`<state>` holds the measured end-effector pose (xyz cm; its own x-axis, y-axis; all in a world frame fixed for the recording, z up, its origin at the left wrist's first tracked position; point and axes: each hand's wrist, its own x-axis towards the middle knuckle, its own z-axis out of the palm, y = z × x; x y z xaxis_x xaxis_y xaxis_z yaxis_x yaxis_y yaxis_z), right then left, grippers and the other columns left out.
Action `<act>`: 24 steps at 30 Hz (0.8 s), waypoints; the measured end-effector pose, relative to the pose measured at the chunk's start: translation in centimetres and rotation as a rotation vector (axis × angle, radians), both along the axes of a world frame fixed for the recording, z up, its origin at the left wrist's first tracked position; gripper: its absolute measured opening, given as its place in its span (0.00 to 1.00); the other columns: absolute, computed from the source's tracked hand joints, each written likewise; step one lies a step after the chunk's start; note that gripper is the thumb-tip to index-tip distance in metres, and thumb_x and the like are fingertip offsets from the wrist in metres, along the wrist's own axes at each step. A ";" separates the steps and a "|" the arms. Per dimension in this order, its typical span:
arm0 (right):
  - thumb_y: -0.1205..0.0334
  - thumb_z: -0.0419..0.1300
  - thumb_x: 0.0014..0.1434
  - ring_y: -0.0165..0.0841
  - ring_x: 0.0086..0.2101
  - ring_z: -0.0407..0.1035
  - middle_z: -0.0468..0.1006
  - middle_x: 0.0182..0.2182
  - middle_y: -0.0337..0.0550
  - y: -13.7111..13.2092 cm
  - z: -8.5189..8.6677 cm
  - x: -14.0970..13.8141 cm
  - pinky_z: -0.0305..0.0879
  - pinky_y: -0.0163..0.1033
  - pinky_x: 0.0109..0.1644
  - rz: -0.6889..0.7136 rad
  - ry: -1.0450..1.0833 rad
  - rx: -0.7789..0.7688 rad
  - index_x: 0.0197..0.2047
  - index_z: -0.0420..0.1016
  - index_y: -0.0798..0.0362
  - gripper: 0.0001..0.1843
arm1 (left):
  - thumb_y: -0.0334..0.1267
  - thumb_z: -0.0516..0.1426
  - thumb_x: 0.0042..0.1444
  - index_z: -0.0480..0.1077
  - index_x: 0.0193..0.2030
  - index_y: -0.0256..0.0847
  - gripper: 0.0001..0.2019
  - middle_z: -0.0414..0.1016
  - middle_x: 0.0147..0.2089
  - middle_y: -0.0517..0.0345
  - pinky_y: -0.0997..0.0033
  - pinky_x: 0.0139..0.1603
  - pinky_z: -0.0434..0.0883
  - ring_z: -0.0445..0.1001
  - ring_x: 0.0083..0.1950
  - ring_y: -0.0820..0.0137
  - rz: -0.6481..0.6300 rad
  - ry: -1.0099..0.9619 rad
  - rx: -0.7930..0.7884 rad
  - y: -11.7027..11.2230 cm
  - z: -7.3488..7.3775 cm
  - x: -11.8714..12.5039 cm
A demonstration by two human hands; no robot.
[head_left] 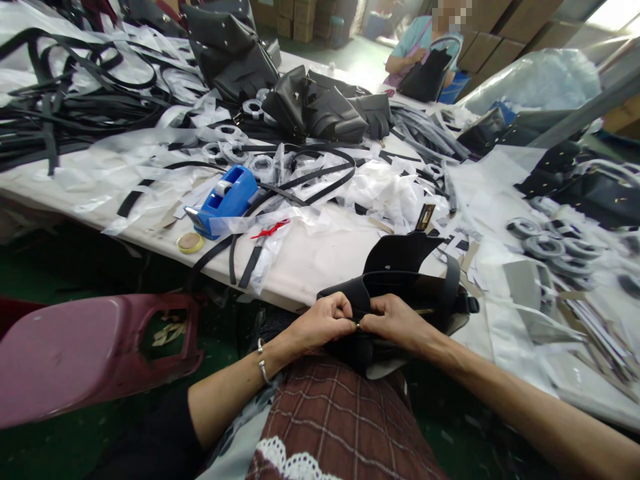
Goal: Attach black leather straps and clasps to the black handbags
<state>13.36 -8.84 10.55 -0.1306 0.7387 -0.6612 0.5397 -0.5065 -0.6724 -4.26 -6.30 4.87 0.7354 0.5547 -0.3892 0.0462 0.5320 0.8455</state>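
Note:
A black handbag (pixel 400 261) lies tilted at the table's front edge, against my lap, its flap raised and its mouth open. A gold clasp plate (pixel 425 217) sticks up at the flap's end. My left hand (pixel 327 320) pinches the near side of the bag, thumb and finger closed at a small gold fitting. From the right, my right hand (pixel 393 323) pinches the same spot, fingertips nearly touching the left ones. What lies between the fingertips is mostly hidden; only a bit of gold metal shows.
On the table (pixel 285 273) lie a blue tape dispenser (pixel 225 200), a yellow tape roll (pixel 191 242), black straps (pixel 330 180) and plastic wrapping. More black bags (pixel 320 107) stand behind. A pink stool (pixel 65 353) is at left. A co-worker (pixel 415 50) holds a bag across the table.

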 end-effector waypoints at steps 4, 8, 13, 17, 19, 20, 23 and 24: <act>0.63 0.55 0.47 0.23 0.17 0.52 0.60 0.16 0.31 0.8 0.2 0.5 0.45 0.30 0.19 0.028 0.007 -0.050 0.25 0.67 0.54 0.04 | 0.35 0.58 0.48 0.58 0.36 0.42 0.11 0.60 0.21 0.72 0.79 0.20 0.52 0.56 0.20 0.79 0.000 0.035 0.077 0.3 0.0 -0.1; 0.61 0.56 0.52 0.24 0.16 0.55 0.63 0.16 0.32 2.1 1.4 0.4 0.47 0.30 0.18 0.105 -0.057 0.041 0.24 0.67 0.54 0.07 | 0.36 0.60 0.50 0.62 0.36 0.40 0.10 0.64 0.26 0.67 0.77 0.27 0.60 0.63 0.28 0.75 0.068 0.209 0.379 1.7 1.7 -1.1; 0.53 0.57 0.59 0.24 0.20 0.55 0.63 0.18 0.33 3.7 1.9 -0.1 0.45 0.31 0.21 0.222 -0.200 0.355 0.23 0.69 0.55 0.17 | 0.41 0.55 0.58 0.68 0.45 0.40 0.10 0.74 0.46 0.52 0.65 0.49 0.70 0.71 0.46 0.63 0.257 0.255 0.712 3.1 3.3 -1.9; 0.47 0.59 0.59 0.23 0.20 0.53 0.62 0.17 0.32 4.3 1.3 0.0 0.42 0.33 0.22 0.199 -0.300 0.477 0.22 0.70 0.55 0.22 | 0.49 0.50 0.64 0.68 0.54 0.45 0.17 0.72 0.57 0.49 0.59 0.59 0.68 0.70 0.57 0.57 0.352 0.168 0.726 2.7 2.5 -1.7; 0.47 0.60 0.59 0.24 0.21 0.55 0.66 0.18 0.33 4.4 1.1 0.0 0.42 0.33 0.23 0.203 -0.334 0.495 0.24 0.72 0.55 0.21 | 0.52 0.49 0.65 0.68 0.56 0.45 0.20 0.71 0.58 0.48 0.59 0.60 0.67 0.69 0.59 0.57 0.352 0.141 0.669 2.4 1.9 -1.5; 0.47 0.59 0.61 0.25 0.21 0.57 0.69 0.19 0.34 4.3 1.1 0.0 0.43 0.34 0.23 0.214 -0.366 0.512 0.24 0.73 0.55 0.21 | 0.52 0.49 0.64 0.67 0.57 0.44 0.21 0.71 0.59 0.48 0.59 0.61 0.67 0.69 0.60 0.57 0.338 0.118 0.659 2.3 1.6 -1.4; 0.46 0.53 0.65 0.28 0.24 0.64 0.77 0.24 0.39 4.4 1.8 -0.4 0.47 0.35 0.26 0.252 -0.466 0.573 0.28 0.77 0.54 0.24 | 0.49 0.54 0.60 0.63 0.62 0.43 0.25 0.68 0.61 0.48 0.58 0.64 0.64 0.67 0.62 0.56 0.262 0.032 0.734 2.2 1.3 -1.0; 0.46 0.51 0.66 0.29 0.25 0.67 0.78 0.26 0.40 4.5 2.2 -0.6 0.49 0.35 0.27 0.250 -0.483 0.589 0.30 0.78 0.53 0.24 | 0.46 0.57 0.57 0.61 0.63 0.43 0.27 0.67 0.62 0.48 0.58 0.64 0.64 0.66 0.63 0.55 0.237 0.020 0.770 2.3 1.3 -0.7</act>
